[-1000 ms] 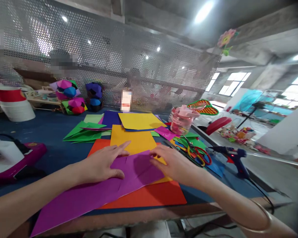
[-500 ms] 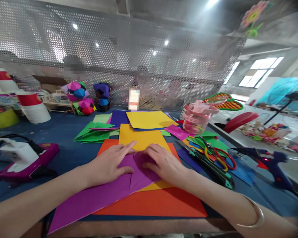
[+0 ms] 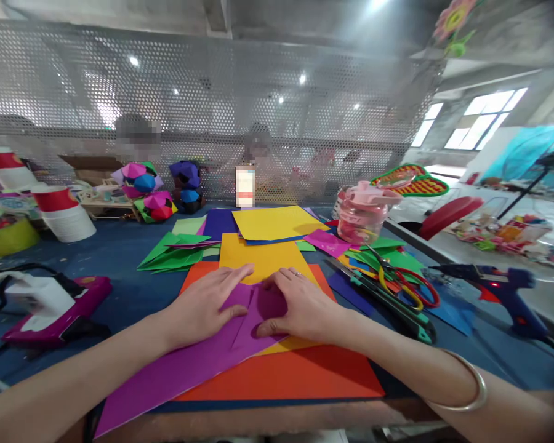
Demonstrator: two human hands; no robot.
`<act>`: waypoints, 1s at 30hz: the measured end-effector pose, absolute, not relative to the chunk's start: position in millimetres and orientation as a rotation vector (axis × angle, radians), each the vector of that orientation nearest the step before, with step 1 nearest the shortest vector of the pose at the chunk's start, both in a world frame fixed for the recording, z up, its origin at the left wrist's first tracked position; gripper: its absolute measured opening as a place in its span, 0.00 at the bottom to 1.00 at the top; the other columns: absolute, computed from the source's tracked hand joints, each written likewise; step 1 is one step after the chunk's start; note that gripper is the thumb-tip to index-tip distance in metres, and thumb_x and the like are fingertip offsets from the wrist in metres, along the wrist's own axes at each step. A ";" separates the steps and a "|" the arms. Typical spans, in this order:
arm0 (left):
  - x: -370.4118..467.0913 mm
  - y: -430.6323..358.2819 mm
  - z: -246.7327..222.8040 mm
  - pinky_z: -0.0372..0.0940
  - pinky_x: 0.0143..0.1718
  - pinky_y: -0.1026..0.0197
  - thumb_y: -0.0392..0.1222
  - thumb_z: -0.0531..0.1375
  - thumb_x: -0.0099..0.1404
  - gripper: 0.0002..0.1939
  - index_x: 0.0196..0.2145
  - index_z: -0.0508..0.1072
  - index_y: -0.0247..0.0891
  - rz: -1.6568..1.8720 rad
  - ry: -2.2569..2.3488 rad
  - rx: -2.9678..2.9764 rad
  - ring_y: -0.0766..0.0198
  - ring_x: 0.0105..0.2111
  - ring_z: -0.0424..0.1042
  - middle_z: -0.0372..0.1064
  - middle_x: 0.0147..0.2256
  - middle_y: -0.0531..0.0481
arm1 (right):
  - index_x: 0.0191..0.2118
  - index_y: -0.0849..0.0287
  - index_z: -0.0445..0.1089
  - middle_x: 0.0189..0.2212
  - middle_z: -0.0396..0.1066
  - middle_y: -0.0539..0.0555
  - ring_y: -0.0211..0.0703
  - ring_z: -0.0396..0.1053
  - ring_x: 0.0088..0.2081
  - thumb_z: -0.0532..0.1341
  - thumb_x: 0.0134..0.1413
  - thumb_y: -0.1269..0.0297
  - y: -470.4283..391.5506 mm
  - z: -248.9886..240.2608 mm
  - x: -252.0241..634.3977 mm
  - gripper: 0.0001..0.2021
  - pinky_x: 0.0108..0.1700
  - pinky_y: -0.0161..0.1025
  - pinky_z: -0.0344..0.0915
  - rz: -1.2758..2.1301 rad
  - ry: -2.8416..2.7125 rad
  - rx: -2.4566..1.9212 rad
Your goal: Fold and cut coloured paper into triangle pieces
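A sheet of purple paper (image 3: 166, 384) with a folded flap lies aslant in front of me, over an orange-yellow sheet (image 3: 244, 249) and a red-orange sheet (image 3: 300, 375). My left hand (image 3: 202, 307) rests on the purple paper, fingers stretched forward and thumb spread to the right. Opposite it, my right hand (image 3: 307, 304) touches the same sheet with arched fingers near its far edge and the thumb apart, on the paper. A crease or flap edge shows between the two thumbs. The paper's right part is hidden under my right hand.
Scissors (image 3: 409, 289), a green-and-black cutter (image 3: 390, 307) and a glue gun (image 3: 503, 289) lie at right, a pink jar (image 3: 362, 212) behind them. Green folded papers (image 3: 173, 252) and a purple power strip (image 3: 90, 301) are at left. Yellow sheets (image 3: 281, 223) lie ahead.
My right thumb has shifted right and down over the purple paper, widening its gap to the fingers. The left hand stays nearly in place. The view has tilted slightly.
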State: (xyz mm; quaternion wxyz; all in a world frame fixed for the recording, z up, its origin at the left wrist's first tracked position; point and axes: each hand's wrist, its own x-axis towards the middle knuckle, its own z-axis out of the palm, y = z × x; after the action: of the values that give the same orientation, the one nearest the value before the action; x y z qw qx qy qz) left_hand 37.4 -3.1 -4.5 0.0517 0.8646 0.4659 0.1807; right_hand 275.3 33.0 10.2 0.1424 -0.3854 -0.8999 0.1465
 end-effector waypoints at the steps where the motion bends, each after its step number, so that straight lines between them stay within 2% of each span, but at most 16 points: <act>1: 37.8 -3.9 -4.0 0.59 0.63 0.46 0.48 0.59 0.72 0.33 0.69 0.54 0.38 0.563 1.391 2.671 0.50 0.63 0.63 0.62 0.64 0.39 | 0.48 0.62 0.68 0.46 0.71 0.61 0.56 0.68 0.48 0.75 0.38 0.41 32.9 9.8 275.1 0.37 0.52 0.50 0.65 0.458 -2.563 -1.109; 6: 37.9 -5.9 -3.1 0.63 0.59 0.46 0.43 0.63 0.69 0.31 0.66 0.59 0.36 0.656 1.310 2.807 0.48 0.57 0.68 0.69 0.58 0.38 | 0.46 0.58 0.65 0.41 0.73 0.56 0.50 0.70 0.41 0.75 0.43 0.51 27.9 10.5 275.0 0.28 0.40 0.42 0.63 0.625 -2.490 -1.100; 9: 35.8 -7.0 -1.1 0.66 0.55 0.49 0.40 0.59 0.72 0.21 0.61 0.66 0.39 0.801 1.330 2.782 0.51 0.52 0.73 0.74 0.53 0.42 | 0.45 0.55 0.65 0.34 0.74 0.49 0.45 0.70 0.34 0.74 0.47 0.56 29.5 10.8 275.5 0.23 0.33 0.38 0.58 0.765 -2.433 -1.078; 11: 33.7 -9.0 4.0 0.68 0.50 0.54 0.38 0.55 0.73 0.15 0.56 0.70 0.41 0.934 1.361 2.696 0.54 0.48 0.76 0.77 0.50 0.45 | 0.45 0.54 0.65 0.30 0.72 0.47 0.43 0.70 0.33 0.73 0.48 0.58 35.1 10.6 276.3 0.21 0.33 0.37 0.58 0.826 -2.317 -1.032; 14: 30.9 -13.0 16.4 0.68 0.42 0.60 0.42 0.56 0.73 0.12 0.51 0.73 0.42 1.110 1.489 2.440 0.59 0.39 0.78 0.79 0.41 0.49 | 0.48 0.55 0.61 0.29 0.69 0.45 0.40 0.69 0.31 0.71 0.49 0.57 45.3 11.9 277.1 0.24 0.33 0.37 0.60 1.010 -1.959 -0.947; 16: 30.1 -14.2 23.4 0.67 0.37 0.62 0.45 0.58 0.71 0.10 0.48 0.73 0.42 1.225 1.559 2.192 0.59 0.35 0.77 0.77 0.36 0.50 | 0.53 0.55 0.56 0.33 0.71 0.48 0.41 0.70 0.32 0.70 0.50 0.52 48.3 13.9 276.2 0.30 0.33 0.37 0.62 1.201 -1.697 -0.886; 19: 31.0 -12.3 26.8 0.66 0.32 0.63 0.48 0.61 0.68 0.12 0.45 0.70 0.41 1.380 1.518 1.843 0.61 0.31 0.75 0.74 0.34 0.50 | 0.56 0.55 0.52 0.40 0.73 0.53 0.43 0.73 0.38 0.69 0.51 0.48 43.4 15.4 271.5 0.35 0.36 0.38 0.65 1.438 -1.567 -0.826; 22: 34.5 -9.3 24.7 0.65 0.28 0.64 0.51 0.65 0.64 0.17 0.45 0.66 0.41 1.409 1.386 1.633 0.63 0.27 0.72 0.72 0.32 0.53 | 0.49 0.58 0.63 0.36 0.73 0.53 0.42 0.71 0.37 0.67 0.53 0.45 34.3 11.8 266.2 0.26 0.39 0.38 0.65 1.535 -1.742 -0.711; 24: 37.7 -9.3 24.0 0.65 0.28 0.65 0.52 0.67 0.63 0.22 0.47 0.64 0.41 1.348 1.294 1.518 0.64 0.27 0.72 0.72 0.32 0.54 | 0.40 0.59 0.68 0.32 0.71 0.51 0.40 0.69 0.34 0.64 0.56 0.44 31.5 7.4 264.8 0.20 0.37 0.38 0.64 1.466 -1.851 -0.671; 26: 40.4 -10.7 24.8 0.67 0.30 0.65 0.51 0.68 0.62 0.27 0.53 0.63 0.41 1.274 1.205 1.403 0.63 0.30 0.74 0.73 0.34 0.53 | 0.34 0.59 0.67 0.28 0.68 0.50 0.39 0.65 0.30 0.62 0.58 0.46 32.0 3.7 265.4 0.18 0.33 0.37 0.62 1.330 -1.908 -0.718; 28: 41.7 -12.5 25.9 0.69 0.32 0.65 0.52 0.67 0.64 0.28 0.57 0.62 0.43 1.219 1.104 1.312 0.63 0.33 0.75 0.75 0.39 0.51 | 0.32 0.58 0.66 0.26 0.66 0.48 0.38 0.61 0.28 0.60 0.61 0.49 33.6 2.2 267.2 0.16 0.30 0.36 0.59 1.230 -1.943 -0.767; 30: 41.7 -13.4 26.1 0.70 0.34 0.65 0.53 0.64 0.67 0.25 0.58 0.65 0.43 1.171 1.004 1.278 0.62 0.36 0.76 0.76 0.43 0.48 | 0.32 0.58 0.65 0.26 0.65 0.48 0.38 0.61 0.28 0.58 0.63 0.52 33.3 3.4 268.6 0.14 0.30 0.35 0.59 1.188 -1.994 -0.748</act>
State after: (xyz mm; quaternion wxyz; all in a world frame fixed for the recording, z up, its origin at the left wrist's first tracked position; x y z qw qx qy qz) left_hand 41.7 -13.4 26.1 0.5391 0.5372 0.4222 0.4925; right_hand 268.6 33.3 3.4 0.3442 -0.2881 -0.7677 0.4574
